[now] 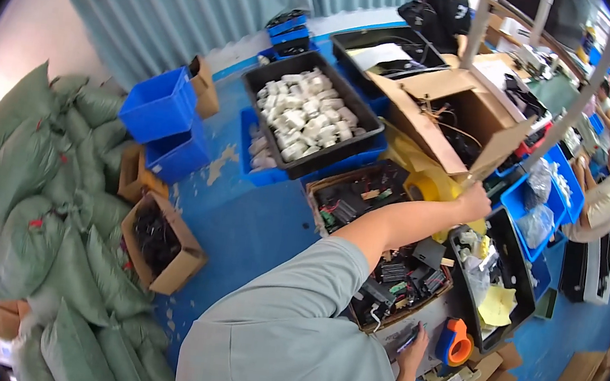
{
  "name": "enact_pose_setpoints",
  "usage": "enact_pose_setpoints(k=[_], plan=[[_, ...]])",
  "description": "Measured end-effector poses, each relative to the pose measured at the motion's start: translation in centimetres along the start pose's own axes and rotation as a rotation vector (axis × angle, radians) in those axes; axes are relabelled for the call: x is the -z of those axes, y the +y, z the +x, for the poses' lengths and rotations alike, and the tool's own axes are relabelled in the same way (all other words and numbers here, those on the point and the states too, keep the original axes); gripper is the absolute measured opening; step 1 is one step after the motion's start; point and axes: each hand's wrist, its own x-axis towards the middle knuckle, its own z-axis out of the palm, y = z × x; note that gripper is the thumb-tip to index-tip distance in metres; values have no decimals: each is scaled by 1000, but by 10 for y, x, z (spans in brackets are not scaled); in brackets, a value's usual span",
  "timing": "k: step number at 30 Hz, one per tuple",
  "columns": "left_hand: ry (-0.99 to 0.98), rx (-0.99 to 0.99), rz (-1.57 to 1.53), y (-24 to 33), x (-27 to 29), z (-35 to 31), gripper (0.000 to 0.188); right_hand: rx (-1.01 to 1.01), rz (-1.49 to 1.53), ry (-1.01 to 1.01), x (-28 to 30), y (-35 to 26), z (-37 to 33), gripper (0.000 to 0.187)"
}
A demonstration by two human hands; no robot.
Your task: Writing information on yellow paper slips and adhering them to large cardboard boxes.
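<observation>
currently | left hand (475, 201) at carton flap (503, 153), fingers curled, whether gripping it i can't tell | right hand (416, 348) fingers clamped on small dark object (406, 343), near orange-and-blue dispenser (456, 334)

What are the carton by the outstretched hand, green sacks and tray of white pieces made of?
Carton: matte brown cardboard, shown by its folding flaps. Green sacks: dull, probably woven plastic; they crease, but no weave is clear. Tray: likely black moulded plastic, with a smooth rim.
</observation>
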Motion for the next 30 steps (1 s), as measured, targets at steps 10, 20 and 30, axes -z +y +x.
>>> enact_pose_setpoints(k=[10, 20, 30], plan=[[510, 67, -61, -2, 187, -52, 10, 31, -76, -163, 17, 5, 6, 60], [724, 195, -633, 24, 287, -200, 17, 127, -75, -263, 31, 2, 14, 53], [655, 652, -1386, 50, 327, -332, 22, 91, 140, -207, 32, -14, 47, 33]])
